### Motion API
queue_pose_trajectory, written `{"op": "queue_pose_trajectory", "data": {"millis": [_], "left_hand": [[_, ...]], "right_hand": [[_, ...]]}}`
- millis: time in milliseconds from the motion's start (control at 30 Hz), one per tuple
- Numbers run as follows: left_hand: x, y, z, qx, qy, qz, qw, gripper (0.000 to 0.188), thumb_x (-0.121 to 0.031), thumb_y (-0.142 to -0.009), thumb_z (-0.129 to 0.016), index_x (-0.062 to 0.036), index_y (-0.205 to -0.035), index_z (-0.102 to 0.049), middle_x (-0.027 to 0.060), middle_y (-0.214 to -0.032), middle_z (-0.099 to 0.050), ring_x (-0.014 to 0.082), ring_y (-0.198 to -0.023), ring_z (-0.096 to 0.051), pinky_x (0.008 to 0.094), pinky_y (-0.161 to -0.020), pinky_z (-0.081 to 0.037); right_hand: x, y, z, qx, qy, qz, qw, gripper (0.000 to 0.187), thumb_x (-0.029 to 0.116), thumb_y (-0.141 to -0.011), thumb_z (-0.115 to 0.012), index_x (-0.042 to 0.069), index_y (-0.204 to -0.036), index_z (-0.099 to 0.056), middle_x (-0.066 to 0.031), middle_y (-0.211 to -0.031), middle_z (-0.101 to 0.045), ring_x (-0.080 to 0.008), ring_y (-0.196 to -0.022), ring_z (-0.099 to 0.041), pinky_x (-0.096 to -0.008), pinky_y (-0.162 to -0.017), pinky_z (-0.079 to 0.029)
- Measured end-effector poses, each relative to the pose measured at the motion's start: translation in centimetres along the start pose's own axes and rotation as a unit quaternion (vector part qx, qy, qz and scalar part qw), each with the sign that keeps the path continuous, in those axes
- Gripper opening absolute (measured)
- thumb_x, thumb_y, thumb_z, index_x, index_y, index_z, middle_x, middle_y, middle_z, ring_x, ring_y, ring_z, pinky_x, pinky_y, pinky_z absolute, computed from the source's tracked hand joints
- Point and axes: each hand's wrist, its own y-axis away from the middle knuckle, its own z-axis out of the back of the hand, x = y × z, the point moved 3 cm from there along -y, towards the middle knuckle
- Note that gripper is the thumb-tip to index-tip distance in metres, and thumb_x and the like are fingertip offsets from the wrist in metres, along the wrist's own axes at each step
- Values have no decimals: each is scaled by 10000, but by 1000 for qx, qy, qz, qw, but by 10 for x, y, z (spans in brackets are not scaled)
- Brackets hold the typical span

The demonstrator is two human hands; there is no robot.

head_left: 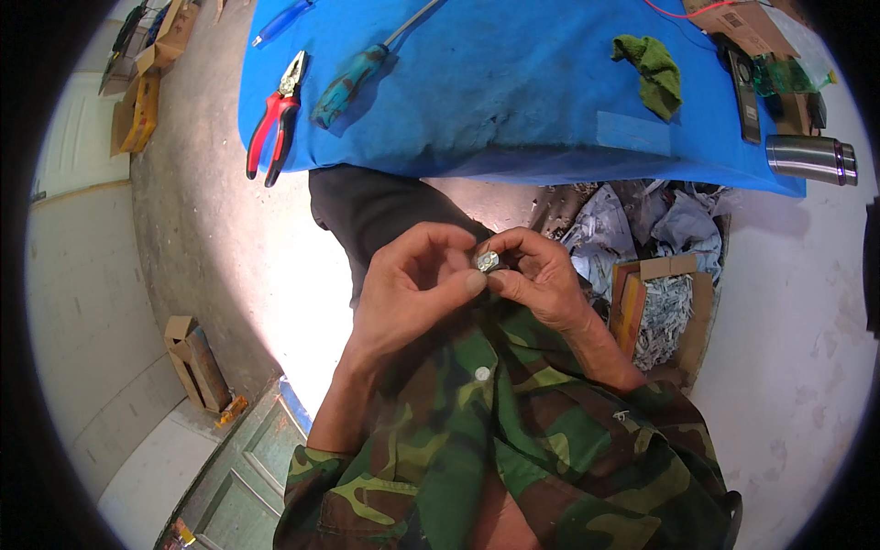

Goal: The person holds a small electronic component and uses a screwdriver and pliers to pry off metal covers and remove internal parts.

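Note:
A small silvery metal part [488, 261], roundish with a faceted face, is held up in front of my camouflage jacket. My right hand [543, 282] pinches it between thumb and forefinger. From the other side my left hand [412, 286] meets it, thumb tip against its lower left edge and fingers curled above. The left fingers are slightly smeared, and the back of the part is hidden by both hands. What kind of part it is cannot be made out.
A blue-covered table [477, 92] ahead bears red-handled pliers [275, 124], a teal-handled screwdriver [348, 87], a green cloth [651, 73], a phone [744, 96] and a steel flask [811, 159]. Below its right side stands a cardboard box [667, 268] full of small metal pieces, beside crumpled plastic bags [605, 229].

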Motion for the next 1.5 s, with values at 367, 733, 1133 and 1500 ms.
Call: {"op": "queue_pose_trajectory", "data": {"millis": [367,733,1133,1500], "left_hand": [[-18,-9,-3,-8,-127,-134,983,105,-28,-956,-681,37,-1000,-750,88,-956,-697,157,-857,-677,273,-744,-514],[-12,4,-8,-50,-216,-222,950,115,23,-945,-715,30,-1055,-747,118,-999,-711,207,-911,-687,297,-803,-538],[-14,10,-13,-89,-223,-264,934,157,74,-867,-765,31,-1017,-752,143,-983,-736,231,-892,-716,309,-784,-562],[-25,8,-6,-70,-278,-247,925,72,6,-918,-726,29,-986,-715,135,-947,-715,240,-858,-697,318,-760,-544]], "right_hand": [[0,2,-2,22,-14,-25,999,328,21,-1001,-693,-48,-1313,-620,-79,-1167,-695,-138,-1031,-680,-285,-898,-565],[1,0,-10,-11,-34,1,999,414,67,-1043,-643,11,-1445,-563,-81,-1206,-689,-141,-1049,-692,-286,-886,-575],[3,1,-9,27,-39,-7,999,400,69,-1059,-614,14,-1448,-541,-66,-1214,-681,-138,-1106,-689,-298,-910,-589],[7,0,-11,4,-7,-13,1000,379,54,-1035,-661,-27,-1392,-563,-79,-1208,-676,-129,-1080,-675,-292,-937,-579]]}}
